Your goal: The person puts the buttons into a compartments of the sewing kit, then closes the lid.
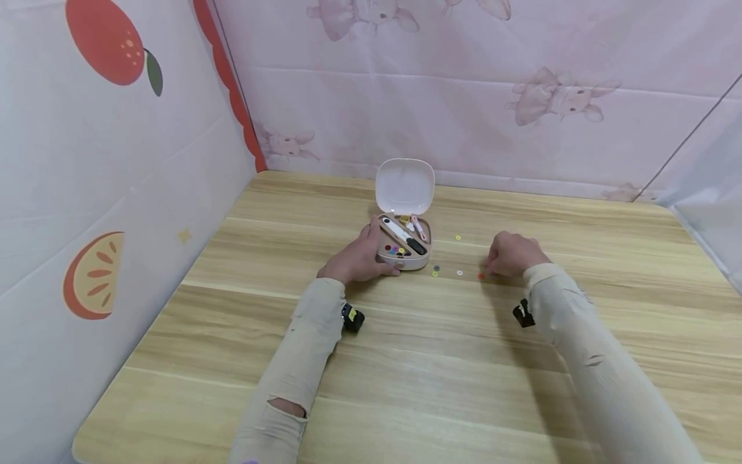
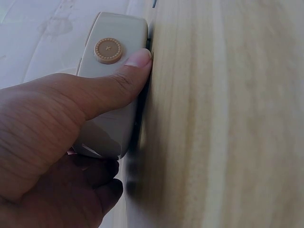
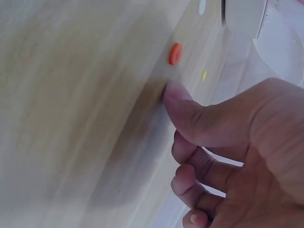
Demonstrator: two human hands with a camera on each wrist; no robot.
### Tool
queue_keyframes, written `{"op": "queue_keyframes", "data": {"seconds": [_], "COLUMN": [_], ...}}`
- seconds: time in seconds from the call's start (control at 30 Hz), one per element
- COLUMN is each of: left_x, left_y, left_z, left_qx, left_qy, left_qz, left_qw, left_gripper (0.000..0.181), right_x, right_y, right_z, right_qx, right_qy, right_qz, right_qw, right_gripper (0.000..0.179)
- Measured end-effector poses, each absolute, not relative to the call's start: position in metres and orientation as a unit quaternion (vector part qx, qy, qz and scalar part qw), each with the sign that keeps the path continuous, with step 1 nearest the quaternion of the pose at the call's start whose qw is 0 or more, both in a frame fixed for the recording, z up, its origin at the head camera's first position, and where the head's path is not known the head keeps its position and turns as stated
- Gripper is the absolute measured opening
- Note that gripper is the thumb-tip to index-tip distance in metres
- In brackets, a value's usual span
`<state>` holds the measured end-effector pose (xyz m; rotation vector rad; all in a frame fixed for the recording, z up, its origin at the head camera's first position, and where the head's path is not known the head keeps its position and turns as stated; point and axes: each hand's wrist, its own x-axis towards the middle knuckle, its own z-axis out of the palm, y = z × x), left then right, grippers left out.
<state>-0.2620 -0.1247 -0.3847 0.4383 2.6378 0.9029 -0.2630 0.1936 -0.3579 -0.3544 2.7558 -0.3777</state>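
Observation:
A small white sewing box stands on the wooden table, its lid raised. My left hand grips the box at its left front corner. In the left wrist view the thumb lies along the front, below a round brown clasp. Inside are a white-and-black tool, a pink-and-white item and several colored buttons. My right hand has curled fingers, its thumb tip low at the tabletop beside a red button. Nothing shows in its grasp; the index fingertip is hidden behind the thumb.
Loose buttons lie between the box and my right hand: a white button, a grey button, a yellow-green button and, farther back, a yellow button. Printed cloth walls border the table at the back and left.

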Motion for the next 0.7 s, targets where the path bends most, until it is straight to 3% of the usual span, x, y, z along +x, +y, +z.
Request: {"op": "queue_keyframes", "data": {"seconds": [0.23, 0.4, 0.7], "left_x": [-0.262, -0.263, -0.262], "left_y": [-0.125, -0.125, -0.125], "left_z": [-0.386, -0.388, -0.387], "left_qx": [0.153, 0.156, 0.154], "left_qy": [0.922, 0.922, 0.922], "left_qz": [0.319, 0.318, 0.318], "left_qw": [0.156, 0.153, 0.155], "left_gripper": [0.124, 0.126, 0.126], "right_x": [-0.264, -0.263, -0.261], "right_y": [0.191, 0.187, 0.182], "right_z": [-0.364, -0.365, -0.366], "right_qx": [-0.117, -0.111, -0.119], "right_qy": [0.972, 0.975, 0.977], "right_qz": [-0.131, -0.134, -0.140], "right_qw": [0.155, 0.135, 0.111], "right_gripper": [0.024, 0.017, 0.032]}}
